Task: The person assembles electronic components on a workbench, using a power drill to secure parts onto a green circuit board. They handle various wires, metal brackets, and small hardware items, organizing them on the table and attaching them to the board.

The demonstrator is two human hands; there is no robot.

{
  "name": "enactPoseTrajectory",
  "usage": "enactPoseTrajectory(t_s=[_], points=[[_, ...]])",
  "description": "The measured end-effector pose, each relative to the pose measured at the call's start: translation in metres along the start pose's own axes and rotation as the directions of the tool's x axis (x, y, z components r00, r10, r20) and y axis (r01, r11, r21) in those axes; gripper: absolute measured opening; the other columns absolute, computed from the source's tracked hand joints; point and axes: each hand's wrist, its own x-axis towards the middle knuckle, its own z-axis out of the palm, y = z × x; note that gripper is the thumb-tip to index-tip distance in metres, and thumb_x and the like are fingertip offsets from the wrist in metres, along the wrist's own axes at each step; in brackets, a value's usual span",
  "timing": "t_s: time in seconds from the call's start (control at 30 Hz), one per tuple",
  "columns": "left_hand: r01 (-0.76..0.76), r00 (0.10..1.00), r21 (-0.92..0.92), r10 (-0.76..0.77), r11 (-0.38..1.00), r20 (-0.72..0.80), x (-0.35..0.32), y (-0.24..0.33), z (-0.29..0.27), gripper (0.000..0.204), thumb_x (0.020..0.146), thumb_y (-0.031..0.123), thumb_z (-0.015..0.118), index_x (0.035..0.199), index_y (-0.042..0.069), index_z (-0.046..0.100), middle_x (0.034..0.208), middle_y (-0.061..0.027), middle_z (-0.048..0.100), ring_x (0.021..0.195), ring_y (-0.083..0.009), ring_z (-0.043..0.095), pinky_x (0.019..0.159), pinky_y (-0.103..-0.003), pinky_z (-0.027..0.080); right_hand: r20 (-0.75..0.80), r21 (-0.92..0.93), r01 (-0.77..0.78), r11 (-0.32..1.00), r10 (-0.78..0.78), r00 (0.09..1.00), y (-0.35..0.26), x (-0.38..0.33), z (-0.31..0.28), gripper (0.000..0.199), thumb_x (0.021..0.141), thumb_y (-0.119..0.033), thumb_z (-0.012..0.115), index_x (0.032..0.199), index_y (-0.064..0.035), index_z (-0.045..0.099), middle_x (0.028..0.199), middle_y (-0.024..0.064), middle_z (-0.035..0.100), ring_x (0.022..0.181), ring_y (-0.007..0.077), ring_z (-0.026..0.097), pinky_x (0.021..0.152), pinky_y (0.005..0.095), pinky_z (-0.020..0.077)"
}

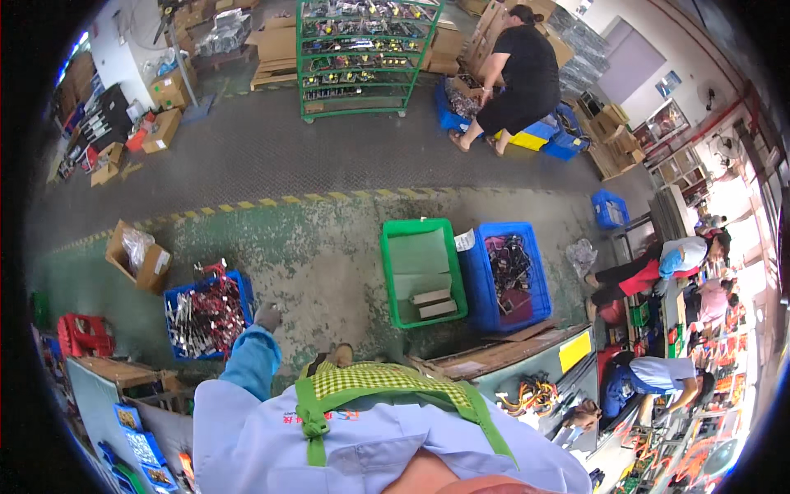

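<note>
My left hand, in a grey glove below a blue oversleeve, hangs just right of a blue crate. Its fingers are too small to read, and I cannot tell whether it holds anything. Heaped in the crate are red and white cable-like parts, some jutting above the rim. My right hand is not in view. On the bench to my right lie yellow and black cables beside a brownish crumpled thing.
Ahead stand a green bin with pale blocks and a blue bin of dark cables. An open carton sits left. Farther off are a green rack and a bending person. Other people work at right.
</note>
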Motion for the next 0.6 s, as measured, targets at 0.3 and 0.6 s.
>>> enactPoseTrajectory(t_s=[0.3, 0.6], points=[[-0.173, 0.833, 0.28, -0.012, 0.944, 0.554, 0.084, 0.187, 0.21, 0.025, 0.087, 0.011, 0.05, 0.111, 0.008, 0.06, 0.081, -0.0044, 0.06, 0.064, -0.0142, 0.058, 0.056, -0.029, 0.052, 0.009, 0.169, -0.03, 0.985, 0.029, 1.0, -0.005, 0.099, -0.026, 0.04, 0.086, -0.038, 0.048, 0.11, -0.0089, 0.063, 0.114, 0.0181, 0.058, 0.105, 0.0338, 0.054, 0.088, 0.0442, 0.0448], [-0.457, 0.805, 0.495, 0.106, 0.739, 0.584, 0.125, 0.364, 0.248, 0.032, 0.088, 0.029, 0.058, 0.094, -0.002, 0.064, 0.067, -0.009, 0.061, 0.057, -0.0208, 0.06, 0.054, -0.037, 0.05, -0.031, 0.233, -0.073, 0.97, 0.082, 0.996, 0.003, 0.181, -0.091, 0.033, 0.088, -0.031, 0.047, 0.104, -0.0095, 0.065, 0.104, 0.0168, 0.063, 0.096, 0.0318, 0.06, 0.082, 0.0422, 0.0484]])
